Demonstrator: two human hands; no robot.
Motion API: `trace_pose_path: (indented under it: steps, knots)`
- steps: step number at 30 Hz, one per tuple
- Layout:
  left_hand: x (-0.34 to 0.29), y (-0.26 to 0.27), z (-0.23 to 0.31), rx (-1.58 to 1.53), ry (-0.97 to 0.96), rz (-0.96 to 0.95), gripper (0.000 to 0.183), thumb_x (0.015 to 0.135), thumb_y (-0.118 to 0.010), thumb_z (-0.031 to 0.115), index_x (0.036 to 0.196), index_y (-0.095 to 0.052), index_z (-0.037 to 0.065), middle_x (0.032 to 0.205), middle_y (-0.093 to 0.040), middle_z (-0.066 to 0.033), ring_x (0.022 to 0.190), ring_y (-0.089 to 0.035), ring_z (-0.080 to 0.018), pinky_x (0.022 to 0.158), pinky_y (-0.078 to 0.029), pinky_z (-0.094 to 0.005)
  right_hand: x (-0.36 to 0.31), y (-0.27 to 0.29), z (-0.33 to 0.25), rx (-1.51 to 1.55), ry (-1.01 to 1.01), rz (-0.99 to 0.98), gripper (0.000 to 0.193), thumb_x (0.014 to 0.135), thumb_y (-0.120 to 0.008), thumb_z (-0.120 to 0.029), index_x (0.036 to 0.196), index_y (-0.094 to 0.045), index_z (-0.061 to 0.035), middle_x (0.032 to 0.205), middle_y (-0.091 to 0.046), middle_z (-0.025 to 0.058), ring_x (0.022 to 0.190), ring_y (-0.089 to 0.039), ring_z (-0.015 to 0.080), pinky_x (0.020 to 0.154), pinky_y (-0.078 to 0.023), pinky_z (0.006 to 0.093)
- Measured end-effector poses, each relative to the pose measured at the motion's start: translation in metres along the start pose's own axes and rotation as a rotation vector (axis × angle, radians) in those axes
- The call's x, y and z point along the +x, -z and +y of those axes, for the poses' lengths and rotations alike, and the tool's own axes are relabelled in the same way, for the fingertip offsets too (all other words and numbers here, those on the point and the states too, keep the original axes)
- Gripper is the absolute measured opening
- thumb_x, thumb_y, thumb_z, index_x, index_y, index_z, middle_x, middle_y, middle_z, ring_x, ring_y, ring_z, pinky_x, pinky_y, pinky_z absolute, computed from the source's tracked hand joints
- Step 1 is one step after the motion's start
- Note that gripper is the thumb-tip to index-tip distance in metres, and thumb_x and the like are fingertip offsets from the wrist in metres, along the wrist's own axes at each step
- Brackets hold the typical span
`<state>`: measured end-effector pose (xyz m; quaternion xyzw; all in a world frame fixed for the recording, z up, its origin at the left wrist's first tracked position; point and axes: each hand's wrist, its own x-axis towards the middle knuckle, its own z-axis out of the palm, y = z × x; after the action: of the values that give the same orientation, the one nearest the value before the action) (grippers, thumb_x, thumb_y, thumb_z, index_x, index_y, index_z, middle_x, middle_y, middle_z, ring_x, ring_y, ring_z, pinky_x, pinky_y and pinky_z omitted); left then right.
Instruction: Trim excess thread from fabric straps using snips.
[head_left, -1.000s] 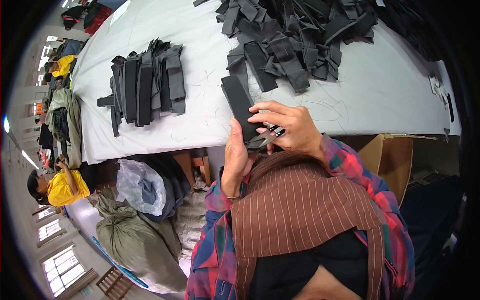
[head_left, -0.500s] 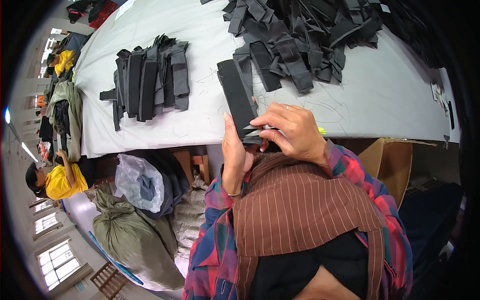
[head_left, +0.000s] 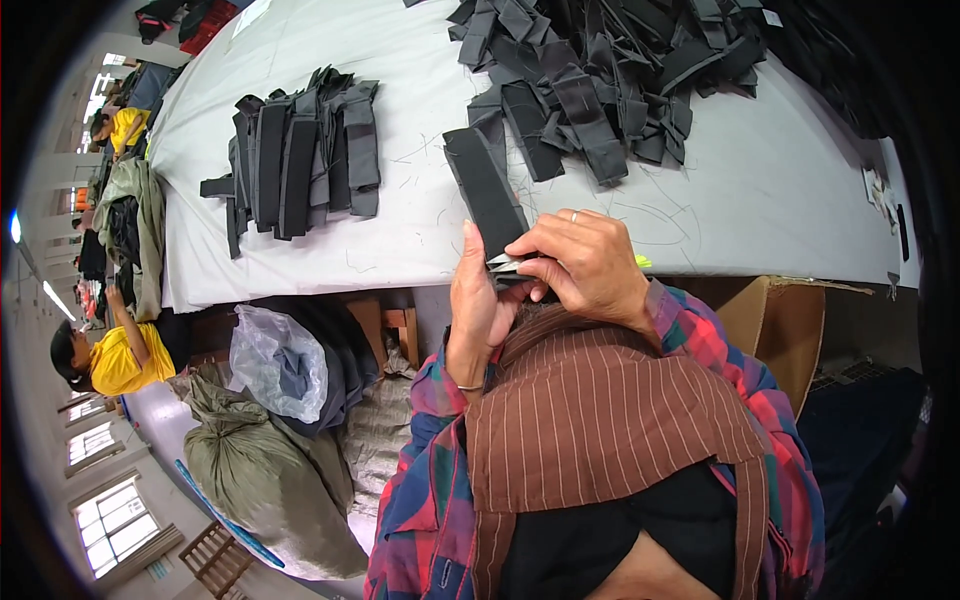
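A dark fabric strip [head_left: 485, 190] is pinched in my left hand [head_left: 478, 305], its long end reaching away over the table's near edge. Small pointed metal blades, like thread snips [head_left: 504, 264], show at the fingertips of my right hand [head_left: 590, 265], which is closed on them; their handle is hidden in the palm. The blades lie against the near end of the strip. Ahead, a large loose heap of similar dark strips [head_left: 590, 120] covers the table, and at left sits a neater pile of strips laid side by side [head_left: 300, 165].
Loose thread bits lie on the white-covered table [head_left: 420, 230]. A cardboard box [head_left: 785, 335] stands under its edge at right. To my left are a tied sack [head_left: 265, 470] and a clear plastic bag [head_left: 280, 365]. A person in yellow [head_left: 130, 355] is farther left.
The strip has shifted slightly right and toward me in my left hand, and its near end is now more covered by my fingers. The blades stay at that end.
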<state>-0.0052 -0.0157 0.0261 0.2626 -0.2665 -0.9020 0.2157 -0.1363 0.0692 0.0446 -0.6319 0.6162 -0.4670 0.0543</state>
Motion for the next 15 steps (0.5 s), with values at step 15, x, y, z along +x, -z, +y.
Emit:
trace_pose_path:
  steps: [15]
  knots:
    - [0.0,0.006,-0.002,0.165,0.065,-0.065,0.058,0.099,-0.032,0.051,0.107,-0.055,-0.002,0.086,-0.063,-0.0128,0.067,-0.06,-0.0189,0.052,-0.05,-0.0295,-0.002,0.006,0.014,0.181,-0.164,-0.101,0.052,0.066,-0.074,-0.011,0.116,-0.062,-0.0086,0.116,-0.062,0.0113,0.101,-0.064,0.0283,0.083,-0.052,0.0328]
